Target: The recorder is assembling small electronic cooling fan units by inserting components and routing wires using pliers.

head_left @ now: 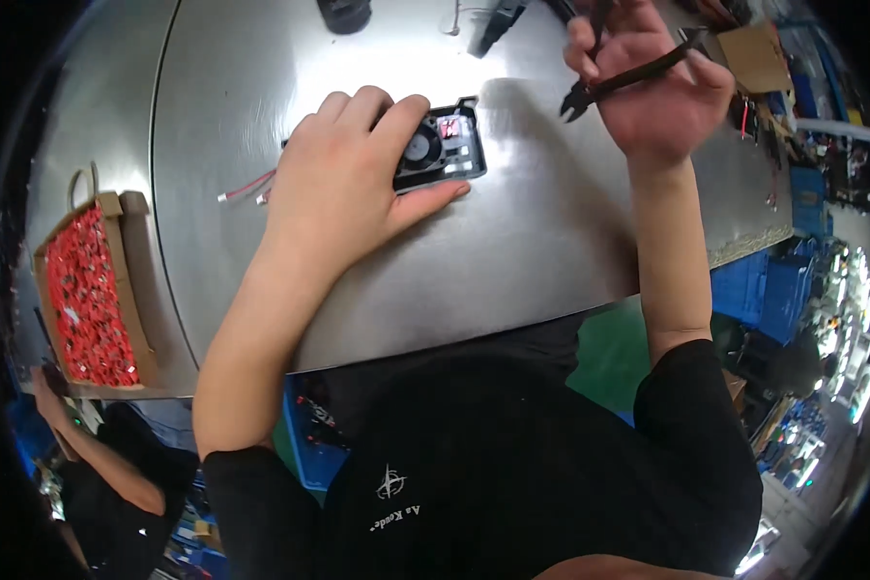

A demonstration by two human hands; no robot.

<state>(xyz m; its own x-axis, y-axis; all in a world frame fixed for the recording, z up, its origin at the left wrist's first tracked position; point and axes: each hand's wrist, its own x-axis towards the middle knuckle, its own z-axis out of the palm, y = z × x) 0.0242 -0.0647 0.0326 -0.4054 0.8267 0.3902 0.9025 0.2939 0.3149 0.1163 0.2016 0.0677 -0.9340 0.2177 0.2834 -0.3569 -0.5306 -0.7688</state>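
My left hand [343, 164] lies over a small black rectangular housing [481, 159] on the metal table, thumb along its near edge and fingers curled over its far side. A round black fan [421, 147] shows inside the housing, beside a red and white component [449, 128]. The hand hides the housing's left part. Thin red and white wires with white plugs [224, 197] stick out to the left. Raised at the upper right, my right hand [662, 101] has its palm turned up and holds dark pliers [638, 77], their jaws pointing left toward the table.
A cardboard box [116, 280] of red parts stands at the left. Along the far edge are a black round object [345, 14] and a dark tool [498, 27]. Another person's arm [101, 454] shows at lower left. An open carton [752, 56] sits far right.
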